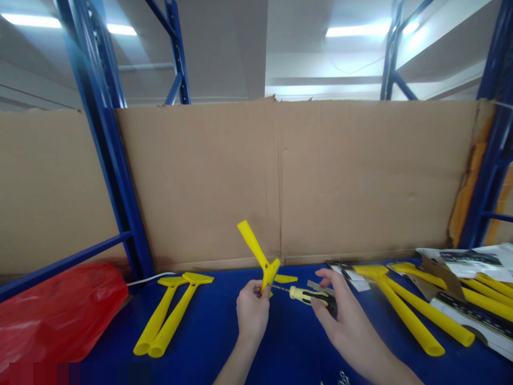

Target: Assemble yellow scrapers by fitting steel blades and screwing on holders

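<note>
One yellow scraper [255,246] is being pinched by the left hand [253,313] near the back edge of the counter [204,326]; against its head, a screwdriver [306,296] is being held by the right hand [347,323], index finger and thumb spread. Leftward, two spare scrapers [176,315] are being flanked by a red bag [68,310].

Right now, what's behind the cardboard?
Over the top edge of the cardboard, blue posts, the ceiling and bright ceiling lights show behind it. Anything lower down is covered by it, so I can't tell what is there.
</note>
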A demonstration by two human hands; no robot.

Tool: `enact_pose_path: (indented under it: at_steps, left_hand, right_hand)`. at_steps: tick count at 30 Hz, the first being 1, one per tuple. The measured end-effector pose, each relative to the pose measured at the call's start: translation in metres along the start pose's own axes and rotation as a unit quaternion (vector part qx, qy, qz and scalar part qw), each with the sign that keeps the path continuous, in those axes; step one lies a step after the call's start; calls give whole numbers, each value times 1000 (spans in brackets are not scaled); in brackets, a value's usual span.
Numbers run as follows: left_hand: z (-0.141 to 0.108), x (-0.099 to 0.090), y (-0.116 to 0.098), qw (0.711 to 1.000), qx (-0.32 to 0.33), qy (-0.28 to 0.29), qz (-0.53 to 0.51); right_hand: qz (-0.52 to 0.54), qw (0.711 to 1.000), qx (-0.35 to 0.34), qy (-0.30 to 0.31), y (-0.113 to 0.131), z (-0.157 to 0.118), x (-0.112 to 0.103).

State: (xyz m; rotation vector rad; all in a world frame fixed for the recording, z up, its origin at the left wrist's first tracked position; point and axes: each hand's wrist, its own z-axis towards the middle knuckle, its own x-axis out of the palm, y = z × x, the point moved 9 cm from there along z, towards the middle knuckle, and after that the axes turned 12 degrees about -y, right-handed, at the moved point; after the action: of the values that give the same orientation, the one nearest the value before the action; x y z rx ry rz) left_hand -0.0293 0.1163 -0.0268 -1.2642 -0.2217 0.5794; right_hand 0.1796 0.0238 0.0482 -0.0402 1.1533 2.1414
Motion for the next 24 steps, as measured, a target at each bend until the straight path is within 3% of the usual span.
enact_pose_path:
  at_steps: [5,10,16,20,24]
  left_hand:
    - [1,-2,0,1000,-6,-4,4]
    - [0,-1,-2,1000,2,-1,12]
    - [-3,1,-1,1000,16,8,25]
    - [-1,1,1,999,14,7,29]
    - [-1,2,0,999,19,10,37]
  right_hand:
    - [61,997,21,36,0,-1,6]
    - [8,997,45,59,-7,3,7]
    - [11,1000,12,0,6,0,-3]
    - [60,997,26,34,2,-1,4]
    - [15,998,51,32,-6,5,2]
